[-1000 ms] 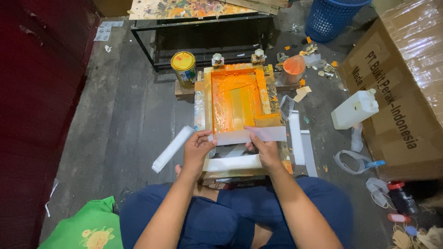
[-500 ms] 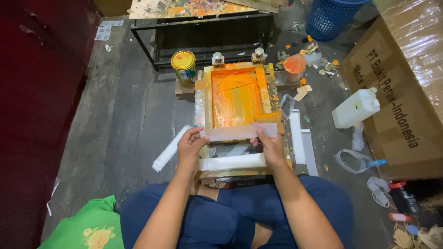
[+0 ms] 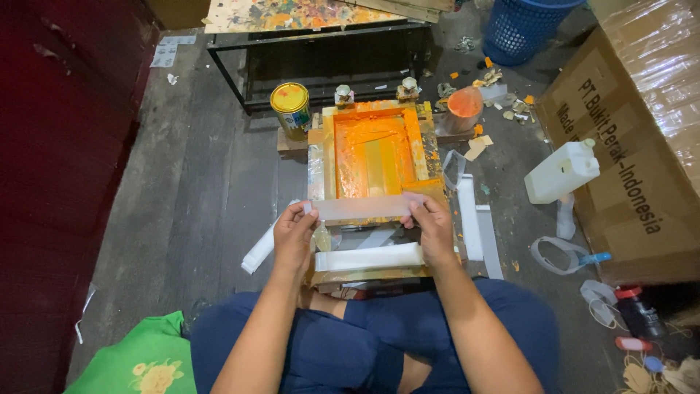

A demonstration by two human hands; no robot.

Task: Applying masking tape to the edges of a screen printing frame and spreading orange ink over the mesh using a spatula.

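A wooden screen-printing frame (image 3: 316, 160), coated in orange ink, lies on the floor in front of my knees. Both hands hold a long pale plastic strip (image 3: 361, 208) flat across the frame's near edge. My left hand (image 3: 293, 235) pinches its left end, and my right hand (image 3: 430, 226) grips its right end. A white strip (image 3: 368, 257) lies just below, between my hands. A yellow-lidded can (image 3: 291, 108) and an orange-stained cup (image 3: 464, 108) stand at the frame's far corners.
A white plastic jug (image 3: 561, 171) lies to the right beside a big cardboard box (image 3: 642, 131). A blue basket (image 3: 525, 25) and a black metal stand (image 3: 321, 58) are at the back. Green cloth (image 3: 138, 357) lies lower left. White strips (image 3: 477, 226) lie right of the frame.
The strip and both hands have shifted slightly toward me and lower along the frame's near edge. My grip on both ends is unchanged.
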